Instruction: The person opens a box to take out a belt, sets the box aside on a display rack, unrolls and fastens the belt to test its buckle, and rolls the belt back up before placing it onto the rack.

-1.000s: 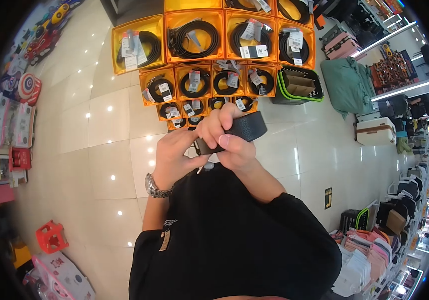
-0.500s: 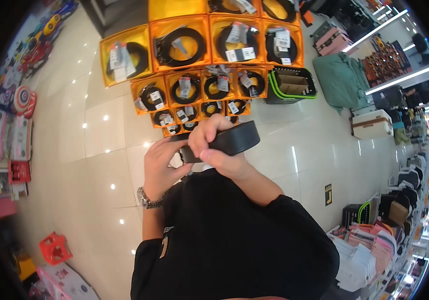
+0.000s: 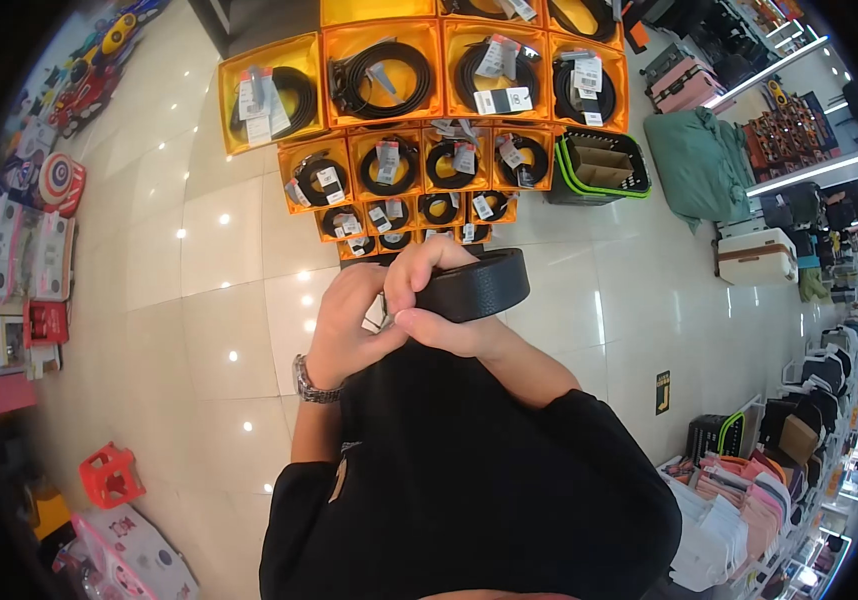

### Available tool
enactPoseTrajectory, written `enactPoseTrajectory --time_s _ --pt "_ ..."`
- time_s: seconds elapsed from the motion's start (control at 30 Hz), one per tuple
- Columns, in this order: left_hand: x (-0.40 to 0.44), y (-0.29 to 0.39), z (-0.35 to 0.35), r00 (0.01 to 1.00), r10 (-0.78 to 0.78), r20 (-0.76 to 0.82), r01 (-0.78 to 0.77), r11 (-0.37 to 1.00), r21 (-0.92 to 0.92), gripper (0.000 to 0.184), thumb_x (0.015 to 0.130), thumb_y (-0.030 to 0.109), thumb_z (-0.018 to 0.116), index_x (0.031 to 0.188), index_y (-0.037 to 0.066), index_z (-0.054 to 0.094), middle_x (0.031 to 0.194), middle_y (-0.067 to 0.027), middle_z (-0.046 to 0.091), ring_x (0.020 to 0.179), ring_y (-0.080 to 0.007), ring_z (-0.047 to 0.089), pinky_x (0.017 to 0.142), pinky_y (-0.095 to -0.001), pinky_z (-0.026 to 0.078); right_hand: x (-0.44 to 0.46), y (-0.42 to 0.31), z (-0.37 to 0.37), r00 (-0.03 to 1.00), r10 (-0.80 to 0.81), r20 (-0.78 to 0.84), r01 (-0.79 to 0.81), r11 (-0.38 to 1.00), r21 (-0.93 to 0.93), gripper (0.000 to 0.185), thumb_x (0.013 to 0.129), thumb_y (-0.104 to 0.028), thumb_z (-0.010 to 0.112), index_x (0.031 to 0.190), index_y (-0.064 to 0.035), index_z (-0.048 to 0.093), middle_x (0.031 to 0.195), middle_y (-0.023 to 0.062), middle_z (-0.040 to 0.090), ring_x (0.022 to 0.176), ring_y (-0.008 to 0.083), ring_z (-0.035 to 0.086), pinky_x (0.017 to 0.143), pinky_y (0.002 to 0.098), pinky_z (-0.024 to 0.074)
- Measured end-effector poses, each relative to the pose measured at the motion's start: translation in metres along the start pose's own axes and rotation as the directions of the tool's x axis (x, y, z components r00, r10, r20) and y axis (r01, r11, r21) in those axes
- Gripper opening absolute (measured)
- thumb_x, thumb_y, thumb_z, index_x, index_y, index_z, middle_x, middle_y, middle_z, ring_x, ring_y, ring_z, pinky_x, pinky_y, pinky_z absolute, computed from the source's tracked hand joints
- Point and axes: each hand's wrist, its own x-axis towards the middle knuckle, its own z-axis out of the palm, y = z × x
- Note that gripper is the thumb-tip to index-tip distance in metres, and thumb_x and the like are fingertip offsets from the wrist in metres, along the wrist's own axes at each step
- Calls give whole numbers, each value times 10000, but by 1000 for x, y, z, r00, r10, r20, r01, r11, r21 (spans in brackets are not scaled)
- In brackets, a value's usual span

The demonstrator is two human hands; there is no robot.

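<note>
"Where could the right hand (image 3: 461,336) pass?"
"Rightward, over open floor (image 3: 564,305); a green-rimmed basket (image 3: 604,193) stands farther forward there."
"Straight ahead?"
"Tiered orange boxes (image 3: 439,112) stand in the way, though how near the lowest row comes is hard to judge."
"And the left hand (image 3: 344,320)?"
"Floor lies open leftward; the black belt (image 3: 479,288) and right hand block its right."

You stand in a brightly lit shop on a glossy floor (image 3: 214,345) of pale cream tiles, dotted with light reflections. Ahead of you are tiers of orange boxes (image 3: 379,10). To your right, white strip lights (image 3: 817,173) run beside merchandise, near a cream suitcase (image 3: 757,264); a dark floor marker (image 3: 662,393) carries yellow print. To your left are boxed toys (image 3: 51,258) and a red plastic stool (image 3: 127,464).
</note>
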Motion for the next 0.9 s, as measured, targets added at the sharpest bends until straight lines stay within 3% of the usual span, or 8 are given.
enactPoseTrajectory --time_s 0.13,0.2,0.27,0.33,0.43,0.57,0.63,0.9 --pt "4 -4 -6 995 96 37 -98 993 69 371 590 67 725 934 17 598 902 -93 642 870 -304 600 820 -412 477 -5 5 1 1000 -6 -8 6 997 -74 320 768 54 602 940 -89 373 841 46 515 798 130 521 750 299 445" --pt "1 -14 -3 992 115 43 -117 991 63 370 581 70 734 921 22 599 900 -88 648 864 -291 605 830 -411 478 -7 6 3 996 -84 -26 81 993 -86 328 763 35 640 955 -83 402 848 23 532 750 79 515 675 236 432" --pt "0 -24 1 988 142 57 -145 988 50 369 572 73 742 909 27 599 898 -84 654 858 -277 611 840 -409 480 -7 -6 5 997 -71 13 71 994 -77 339 761 31 622 948 -95 369 841 57 514 799 153 521 753 318 445" --pt "-2 -30 6 991 129 31 -132 979 152 368 556 87 763 881 42 596 861 -69 647 809 -262 612 804 -397 485 -8 -8 5 988 -140 -70 141 990 10 328 752 35 618 909 -103 366 791 54 498 739 146 490 688 291 415" --pt "-11 -51 16 999 22 49 -32 980 197 380 550 118 789 868 52 591 821 -66 630 777 -275 601 749 -392 485 -7 -21 1 991 -110 -72 101 988 -114 327 747 91 576 876 -113 355 748 21 459 686 126 456 660 278 391" --pt "-12 -37 22 1000 3 15 -5 991 130 372 562 100 781 876 44 590 788 -83 609 761 -295 588 701 -387 477 -8 -12 1 993 -117 -13 115 988 -103 338 753 103 579 873 -113 348 755 10 446 693 115 449 659 273 385" --pt "-7 -26 20 1000 -22 -15 21 999 -37 326 585 96 756 850 32 577 786 -108 600 760 -310 585 690 -380 474 -8 -8 5 996 -79 -33 75 993 -93 336 757 101 580 874 -113 349 766 10 449 699 115 451 669 273 387" --pt "-4 -19 10 987 159 -35 -158 987 27 250 584 84 690 785 20 556 762 -117 591 728 -321 589 671 -388 483 -9 10 7 998 -53 32 58 981 -187 325 766 75 601 880 -104 356 797 16 457 724 109 472 691 271 405"
